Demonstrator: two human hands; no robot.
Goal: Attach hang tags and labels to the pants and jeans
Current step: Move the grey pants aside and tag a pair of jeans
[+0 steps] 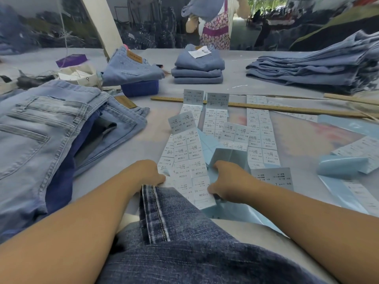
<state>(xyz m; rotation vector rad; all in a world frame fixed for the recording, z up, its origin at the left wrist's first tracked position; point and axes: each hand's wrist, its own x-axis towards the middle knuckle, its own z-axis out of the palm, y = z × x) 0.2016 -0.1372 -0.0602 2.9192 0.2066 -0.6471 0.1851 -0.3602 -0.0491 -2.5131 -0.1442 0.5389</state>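
A grey table [235, 78] carries light-wash jeans [41, 130] along its left edge. Dark jeans [174, 232] drape over its near edge. At that edge, the left hand [147, 173] and right hand [227, 181] each pinch a side of the XS label strip [190, 167].

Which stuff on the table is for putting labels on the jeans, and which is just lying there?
For the job:
label strip, held by left hand and right hand
light jeans
folded jeans stack

Just lying about:
wooden ruler
purple box
blue tub
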